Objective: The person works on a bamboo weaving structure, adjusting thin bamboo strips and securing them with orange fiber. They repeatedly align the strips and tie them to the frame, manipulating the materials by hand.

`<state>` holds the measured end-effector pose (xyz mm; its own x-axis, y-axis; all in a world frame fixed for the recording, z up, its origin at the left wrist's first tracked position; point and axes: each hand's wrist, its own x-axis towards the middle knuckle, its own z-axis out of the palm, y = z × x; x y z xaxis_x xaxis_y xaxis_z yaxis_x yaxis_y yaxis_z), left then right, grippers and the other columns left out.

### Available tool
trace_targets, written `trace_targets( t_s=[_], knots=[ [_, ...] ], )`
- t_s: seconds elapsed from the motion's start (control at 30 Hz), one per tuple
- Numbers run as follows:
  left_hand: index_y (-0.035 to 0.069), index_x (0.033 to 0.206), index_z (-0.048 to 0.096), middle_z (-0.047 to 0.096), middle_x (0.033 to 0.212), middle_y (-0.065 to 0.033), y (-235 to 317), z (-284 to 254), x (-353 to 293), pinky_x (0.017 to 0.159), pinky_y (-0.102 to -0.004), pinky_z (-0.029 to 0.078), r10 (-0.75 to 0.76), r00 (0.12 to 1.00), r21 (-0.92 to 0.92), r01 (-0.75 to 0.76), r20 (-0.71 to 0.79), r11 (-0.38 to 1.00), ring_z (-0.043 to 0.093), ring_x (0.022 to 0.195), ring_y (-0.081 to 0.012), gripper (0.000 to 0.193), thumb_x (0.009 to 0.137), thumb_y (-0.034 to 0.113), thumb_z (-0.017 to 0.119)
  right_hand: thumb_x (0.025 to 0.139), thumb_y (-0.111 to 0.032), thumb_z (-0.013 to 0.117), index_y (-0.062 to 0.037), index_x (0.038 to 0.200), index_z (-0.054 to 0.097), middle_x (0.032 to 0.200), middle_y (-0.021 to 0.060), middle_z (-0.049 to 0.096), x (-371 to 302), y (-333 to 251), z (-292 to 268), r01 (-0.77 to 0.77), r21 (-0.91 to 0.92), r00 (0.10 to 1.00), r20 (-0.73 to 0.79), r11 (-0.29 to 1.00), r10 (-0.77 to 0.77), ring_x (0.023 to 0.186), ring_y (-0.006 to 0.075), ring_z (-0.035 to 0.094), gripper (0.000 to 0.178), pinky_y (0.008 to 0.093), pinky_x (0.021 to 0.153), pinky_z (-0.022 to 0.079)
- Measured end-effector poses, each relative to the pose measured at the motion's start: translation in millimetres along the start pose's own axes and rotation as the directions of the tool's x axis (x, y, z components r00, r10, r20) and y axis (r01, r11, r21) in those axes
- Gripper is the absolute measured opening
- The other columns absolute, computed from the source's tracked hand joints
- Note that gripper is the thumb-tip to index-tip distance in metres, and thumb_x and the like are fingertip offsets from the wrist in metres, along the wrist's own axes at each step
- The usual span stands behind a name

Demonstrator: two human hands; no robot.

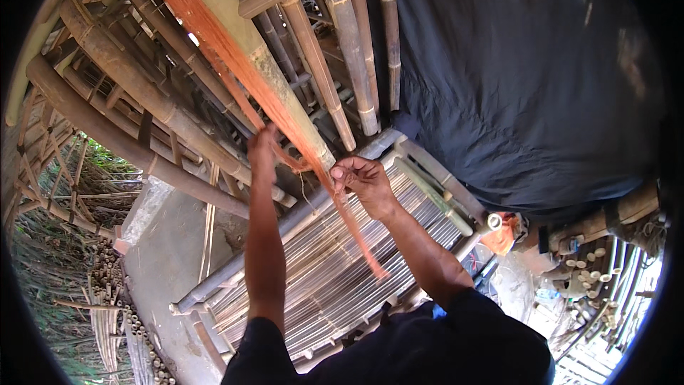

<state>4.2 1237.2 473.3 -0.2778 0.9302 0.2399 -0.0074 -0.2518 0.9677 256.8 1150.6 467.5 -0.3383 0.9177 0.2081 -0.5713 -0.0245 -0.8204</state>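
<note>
Two hands (left (262, 148), right (362, 180)) gripping orange yarn (235, 64), bamboo loom (335, 271)

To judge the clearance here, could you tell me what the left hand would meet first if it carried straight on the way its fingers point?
Probably the hanging bundle of orange thread, which the left hand already touches; depth beyond it is unclear.

Two hands at the frame's centre, a left hand (262, 151) and a right hand (363, 180); one orange thread bundle (235, 57) running from upper left to centre; one dark tarpaulin (527, 78) at upper right; one orange cloth (502, 237) at right; one slatted bamboo frame (320, 278) below centre.
</note>
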Motion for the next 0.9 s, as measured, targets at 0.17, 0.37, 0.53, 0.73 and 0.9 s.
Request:
trace_targets(
  t_s=[0.17, 0.37, 0.53, 0.73, 0.9],
  knots=[
    [-0.002, 0.12, 0.063, 0.059, 0.093, -0.0016, 39, 21, -128, 0.074, -0.0241, 0.043, 0.063, 0.94, 0.024, -0.076, 0.336, 0.997, 0.051, 0.083, -0.0082, 0.057, 0.097, 0.048, 0.05, 0.092, -0.014, 0.068, -0.0007, 0.095, 0.065, 0.072, 0.0007, 0.062, -13, 12, 12, -0.047, 0.097, 0.997, 0.07, 0.994, 0.04, 0.062, 0.0066, 0.056, 0.014, 0.0201, 0.054, 0.045],
    [-0.005, 0.097, 0.067, 0.066, 0.085, -0.0018, 74, 31, -174, 0.071, -0.022, 0.048, 0.087, 0.989, 0.103, -0.1, 0.123, 0.99, 0.058, 0.078, -0.0066, 0.014, 0.092, 0.009, 0.067, 0.095, -0.003, 0.058, -0.0022, 0.101, 0.06, 0.087, 0.0034, 0.06, -27, 5, 30, 0.012, 0.11, 0.998, 0.064, 0.994, -0.019, 0.069, 0.0066, 0.056, 0.006, 0.0212, 0.057, 0.048],
    [-0.004, 0.098, 0.068, 0.065, 0.082, -0.0012, 94, 28, -187, 0.069, -0.0213, 0.047, 0.137, 0.975, 0.211, -0.173, 0.175, 0.962, 0.056, 0.075, -0.0061, 0.016, 0.091, 0.01, 0.068, 0.092, 0.002, 0.056, -0.0004, 0.102, 0.059, 0.091, 0.0023, 0.059, -28, -3, 52, 0.24, -0.238, 0.967, 0.15, 0.941, -0.208, 0.082, 0.0089, 0.056, 0.01, 0.0244, 0.07, 0.049],
    [-0.004, 0.102, 0.066, 0.066, 0.087, -0.0019, 100, 34, -194, 0.068, -0.0218, 0.046, 0.164, 0.968, 0.104, -0.186, 0.191, 0.977, 0.056, 0.076, -0.0067, 0.017, 0.092, 0.009, 0.066, 0.091, -0.013, 0.067, 0.0014, 0.103, 0.065, 0.093, 0.0059, 0.065, -14, -28, 78, 0.198, -0.217, 0.979, 0.082, 0.956, -0.185, 0.085, 0.008, 0.059, 0.019, 0.0246, 0.073, 0.05],
    [-0.005, 0.103, 0.066, 0.066, 0.088, -0.0023, 105, 20, -198, 0.069, -0.0221, 0.047, 0.124, 0.972, 0.21, -0.166, 0.2, 0.964, 0.058, 0.078, -0.0073, 0.018, 0.093, 0.011, 0.065, 0.091, -0.014, 0.069, 0.0027, 0.098, 0.069, 0.086, 0.0038, 0.067, -2, -32, 85, 0.119, -0.223, 0.97, 0.235, 0.968, -0.065, 0.08, 0.0065, 0.059, 0.018, 0.0243, 0.07, 0.05]
  ],
)
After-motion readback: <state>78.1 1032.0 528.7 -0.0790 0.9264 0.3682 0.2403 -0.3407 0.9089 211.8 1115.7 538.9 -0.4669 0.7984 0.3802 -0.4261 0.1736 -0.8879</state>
